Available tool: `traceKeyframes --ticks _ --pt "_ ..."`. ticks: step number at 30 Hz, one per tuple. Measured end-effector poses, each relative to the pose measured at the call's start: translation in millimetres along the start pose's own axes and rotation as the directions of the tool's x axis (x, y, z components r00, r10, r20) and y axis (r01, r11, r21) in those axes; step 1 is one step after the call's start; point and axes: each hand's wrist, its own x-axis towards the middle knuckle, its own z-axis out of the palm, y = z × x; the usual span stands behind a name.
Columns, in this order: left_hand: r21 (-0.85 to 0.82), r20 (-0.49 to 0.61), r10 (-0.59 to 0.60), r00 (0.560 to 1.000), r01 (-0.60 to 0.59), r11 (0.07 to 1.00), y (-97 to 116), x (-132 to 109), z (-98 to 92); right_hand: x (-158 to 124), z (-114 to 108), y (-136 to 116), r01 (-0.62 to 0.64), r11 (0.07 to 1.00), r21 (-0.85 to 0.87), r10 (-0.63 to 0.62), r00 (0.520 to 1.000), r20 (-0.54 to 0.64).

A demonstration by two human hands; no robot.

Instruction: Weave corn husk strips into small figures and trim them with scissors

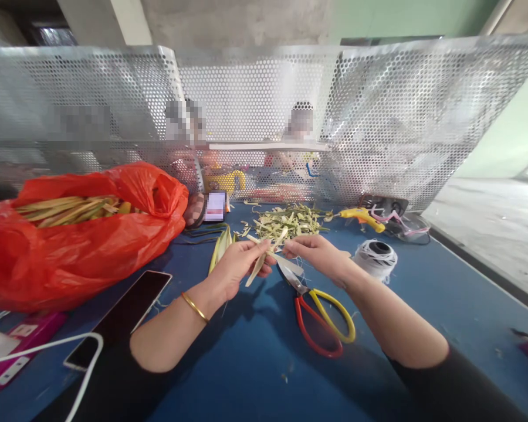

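My left hand point(246, 261) pinches a few pale green leaf strips point(257, 269) that cross each other, above the middle of the blue table. Close by on the right, my right hand point(310, 249) has its thumb and fingertips pressed together at the strips' right side; what they hold is too small to make out. Scissors point(304, 289) with one red and one yellow handle lie on the table below my hands, blades partly apart. Behind my hands is a heap of cut leaf pieces point(290, 221). A spool of white thread point(375, 259) stands right of my right hand.
A red plastic bag point(92, 252) of long leaves fills the left. Nearer are a dark phone point(123, 313), a purple power strip point(30, 346) and a white cable. Yellow glue gun point(363, 218) and glasses point(407, 227) lie back right. People sit behind the perforated metal screen point(255, 88).
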Motion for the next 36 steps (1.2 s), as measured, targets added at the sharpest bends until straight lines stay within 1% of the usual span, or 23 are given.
traceKeyframes --ticks 2,4,7,10,12,13,14,15,16,18,19,20,22,25,27,28,29,31,32,33,34,35,36 --pt "0.005 0.036 -0.032 0.999 0.032 0.999 -1 -2 1.8 1 9 1 -0.05 0.988 0.149 0.06 0.996 -0.062" --pt "0.027 0.047 -0.058 0.997 0.057 0.998 -3 -3 4.5 2 17 3 -0.053 0.967 0.25 0.082 0.991 -0.104" --pt "0.073 0.044 -0.043 0.998 0.04 0.997 -8 -3 7.5 4 23 8 -0.003 0.963 0.269 0.053 0.982 -0.179" --pt "0.104 0.064 0.001 0.998 -0.007 0.995 -12 -2 7.7 4 22 11 0.024 0.997 0.079 0.0 0.958 -0.288" --pt "0.142 0.083 0.02 0.996 -0.032 0.989 -13 -2 7.5 3 21 9 0.076 0.99 -0.12 -0.118 0.915 -0.386" --pt "0.167 0.092 0.026 0.995 -0.042 0.985 -12 -3 7.8 2 21 6 0.12 0.969 -0.216 -0.201 0.891 -0.407" --pt "0.191 0.104 0.031 0.994 -0.05 0.98 -12 -4 8.4 0 21 3 0.171 0.941 -0.293 -0.281 0.875 -0.393" --pt "0.212 0.117 0.033 0.993 -0.057 0.975 -12 -5 9.4 -2 22 0 0.221 0.915 -0.337 -0.339 0.875 -0.345" --pt "0.232 0.128 0.031 0.991 -0.06 0.971 -12 -6 10.5 -4 23 -3 0.258 0.903 -0.342 -0.359 0.891 -0.277" --pt "0.267 0.14 0.023 0.99 -0.06 0.962 -11 -8 13.0 -7 26 -7 0.267 0.927 -0.264 -0.314 0.937 -0.155" --pt "0.28 0.141 0.02 0.99 -0.059 0.958 -11 -9 14.1 -9 27 -8 0.24 0.948 -0.208 -0.269 0.954 -0.129" --pt "0.29 0.144 0.018 0.989 -0.059 0.955 -11 -10 14.9 -9 29 -7 0.205 0.966 -0.156 -0.225 0.966 -0.128" --pt "0.295 0.155 0.028 0.987 -0.074 0.953 -10 -12 15.9 -9 31 -5 0.158 0.983 -0.093 -0.172 0.968 -0.181" --pt "0.287 0.203 0.04 0.978 -0.099 0.953 -9 -13 16.3 -7 33 0 0.156 0.981 -0.113 -0.182 0.944 -0.277" --pt "0.285 0.227 0.025 0.974 -0.091 0.954 -10 -12 16.0 -7 31 1 0.203 0.954 -0.223 -0.265 0.917 -0.299" --pt "0.274 0.221 0.018 0.975 -0.08 0.958 -10 -11 15.6 -8 30 -1 0.24 0.92 -0.311 -0.336 0.89 -0.308" --pt "0.251 0.199 0.015 0.98 -0.066 0.966 -11 -10 14.9 -10 28 -4 0.279 0.866 -0.416 -0.425 0.849 -0.316" --pt "0.167 0.123 0.03 0.992 -0.05 0.985 -12 -6 12.4 -16 24 -12 0.325 0.708 -0.627 -0.608 0.733 -0.306" --pt "0.113 0.08 0.049 0.996 -0.058 0.992 -12 -4 10.8 -21 23 -17 0.334 0.629 -0.702 -0.673 0.687 -0.276" --pt "0.059 0.043 0.076 0.996 -0.079 0.995 -11 -2 9.0 -25 23 -21 0.338 0.574 -0.746 -0.702 0.672 -0.235" --pt "0.011 0.022 0.103 0.994 -0.104 0.995 -9 0 7.3 -28 24 -25 0.342 0.544 -0.766 -0.704 0.683 -0.195" --pt "-0.03 0.009 0.125 0.992 -0.125 0.992 -7 1 5.9 -31 26 -28 0.335 0.55 -0.765 -0.676 0.717 -0.172" --pt "-0.064 0.001 0.143 0.99 -0.143 0.988 -5 1 4.8 -33 29 -29 0.31 0.585 -0.75 -0.618 0.769 -0.164"
